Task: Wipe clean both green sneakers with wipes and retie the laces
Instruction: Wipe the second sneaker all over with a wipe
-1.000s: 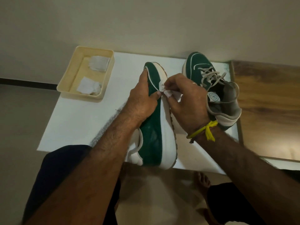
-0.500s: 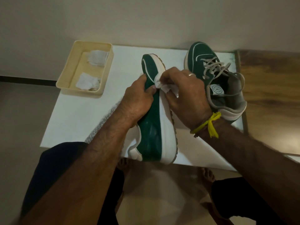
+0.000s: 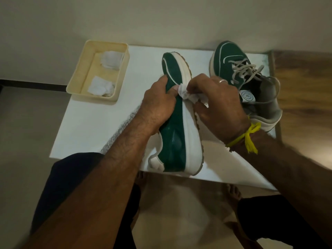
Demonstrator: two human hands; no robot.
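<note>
The left hand (image 3: 158,106) is gripping the tilted sneaker (image 3: 177,123) by its upper; the right hand (image 3: 219,106) is pinching a wipe (image 3: 186,94) against its white midsole, just beside the left thumb.

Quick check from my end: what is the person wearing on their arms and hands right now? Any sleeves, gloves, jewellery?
No gloves, and no sleeves in view: both forearms are bare. The right hand has a pale metal ring on one finger, and a yellow thread is tied round that wrist with a tasselled knot. The left hand and its wrist show nothing worn.
</note>
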